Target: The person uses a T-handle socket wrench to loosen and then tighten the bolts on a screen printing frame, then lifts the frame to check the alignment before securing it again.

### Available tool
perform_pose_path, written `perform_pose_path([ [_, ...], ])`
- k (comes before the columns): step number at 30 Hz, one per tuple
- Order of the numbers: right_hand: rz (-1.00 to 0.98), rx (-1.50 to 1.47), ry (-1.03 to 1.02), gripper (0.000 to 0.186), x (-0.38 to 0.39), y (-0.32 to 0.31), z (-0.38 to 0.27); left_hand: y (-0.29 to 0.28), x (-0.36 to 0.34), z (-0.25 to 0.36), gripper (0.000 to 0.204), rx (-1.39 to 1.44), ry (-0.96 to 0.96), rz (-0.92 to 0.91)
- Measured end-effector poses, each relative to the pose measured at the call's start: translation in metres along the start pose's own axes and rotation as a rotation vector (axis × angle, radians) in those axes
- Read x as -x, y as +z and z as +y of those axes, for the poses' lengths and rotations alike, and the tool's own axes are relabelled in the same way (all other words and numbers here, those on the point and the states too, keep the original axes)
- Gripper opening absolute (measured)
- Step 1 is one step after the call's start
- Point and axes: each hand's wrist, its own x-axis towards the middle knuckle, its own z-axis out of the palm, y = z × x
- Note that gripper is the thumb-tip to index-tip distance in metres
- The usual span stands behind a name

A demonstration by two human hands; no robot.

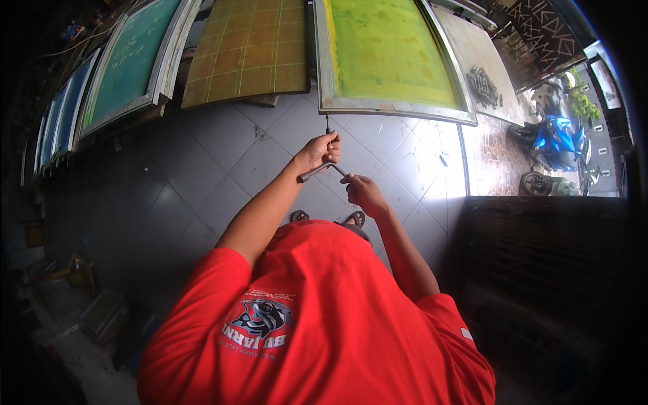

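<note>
My left hand [320, 151] is closed around a small tool whose thin metal shaft [328, 124] points up toward the near edge of a screen frame. The shaft looks like a screwdriver's, though my fingers hide most of the handle. To the right and slightly nearer, my right hand [364, 194] pinches one end of an L-shaped socket wrench [316, 173]. The wrench's thick end sticks out to the left, just below my left wrist. Straight ahead, the yellow-green printing screen [391, 54] sits in a grey metal frame [398, 109].
Left of it lie a brown board with a yellow grid [246, 50] and a teal framed screen [128, 61]. A pale stained board [476, 64] stands to the right. Grey tiles [202, 145] cover the floor. A blue motorcycle [557, 143] is at the far right.
</note>
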Motion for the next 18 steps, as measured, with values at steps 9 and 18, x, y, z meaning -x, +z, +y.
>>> perform_pose_path([
  [9,0.312,1.115,-0.970,0.036,0.039,0.077,-0.032,0.037,0.004,0.005,0.026,-0.426,-0.041,0.476],
  [18,-0.079,-0.312,0.040,0.052,0.025,0.019,0.024,0.002,0.001,-0.003,0.028,0.025,0.024,-0.024],
])
